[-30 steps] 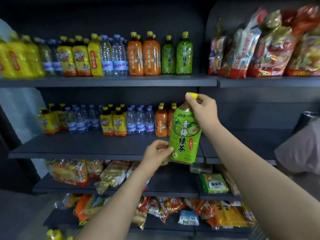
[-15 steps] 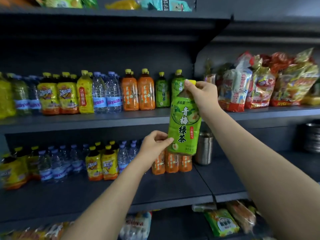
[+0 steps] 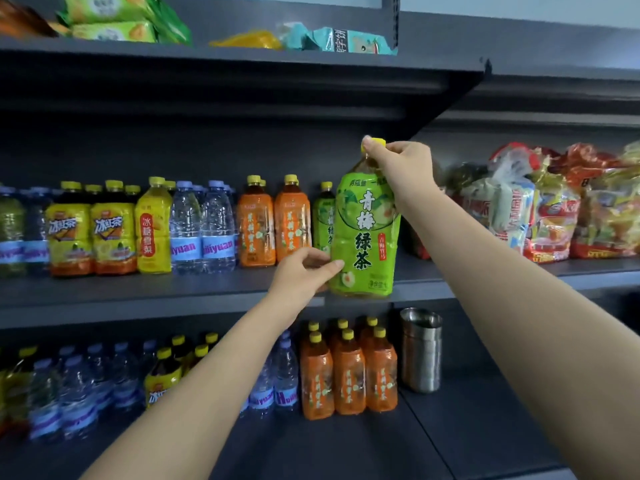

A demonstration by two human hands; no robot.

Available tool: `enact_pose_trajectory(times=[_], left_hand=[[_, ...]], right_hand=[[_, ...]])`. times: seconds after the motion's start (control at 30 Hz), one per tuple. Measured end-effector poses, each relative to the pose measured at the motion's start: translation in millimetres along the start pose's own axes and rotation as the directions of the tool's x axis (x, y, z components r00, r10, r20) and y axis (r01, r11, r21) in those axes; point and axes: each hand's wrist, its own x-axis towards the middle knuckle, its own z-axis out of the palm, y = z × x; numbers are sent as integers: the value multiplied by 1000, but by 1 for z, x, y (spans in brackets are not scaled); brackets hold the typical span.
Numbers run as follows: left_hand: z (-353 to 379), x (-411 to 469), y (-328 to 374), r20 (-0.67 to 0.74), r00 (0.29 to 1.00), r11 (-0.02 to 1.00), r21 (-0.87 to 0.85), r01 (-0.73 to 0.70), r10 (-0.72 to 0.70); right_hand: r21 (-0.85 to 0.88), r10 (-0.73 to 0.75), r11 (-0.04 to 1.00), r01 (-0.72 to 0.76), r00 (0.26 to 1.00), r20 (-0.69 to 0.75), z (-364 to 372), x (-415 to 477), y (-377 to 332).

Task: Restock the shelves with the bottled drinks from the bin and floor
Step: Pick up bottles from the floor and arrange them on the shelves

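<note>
Both hands were on the green tea bottle (image 3: 363, 233) mid-frame: right hand (image 3: 403, 168) pinched round its yellow cap, left hand (image 3: 304, 271) gripping the lower label. Its base sat at the middle shelf's (image 3: 173, 289) front edge (touching or not, couldn't tell), just right of the orange bottles (image 3: 273, 230).

I read dim, cool light, brightest upper right; deep shadow under the top shelf (image 3: 242, 95); edges bow; far-left bottles (image 3: 14, 233) blur.

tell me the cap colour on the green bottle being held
Yellow; the cap of the green bottle shows in the head view, pinched by the right hand.
</note>
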Motion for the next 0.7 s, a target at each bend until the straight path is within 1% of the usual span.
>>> enact_pose_trajectory(times=[0.07,0.17,0.4,0.53,0.7], left_hand=[[3,21,-3,-19,1000,1000,-10,2,-2],[10,52,-10,-39,999,999,-32,31,-32],[18,120,-35,-36,996,996,33,79,-77],[18,152,-45,-26,996,982,172,83,-79],[14,187,-62,-43,996,945,316,86,-76]], right_hand=[[21,-22,1000,22,1000,6,8,23,13],[40,-18,999,16,999,43,23,55,35],[85,-2,996,-9,991,136,60,113,96],[78,-1,997,-11,988,152,77,133,119],[77,59,995,-70,989,138,95,149,144]])
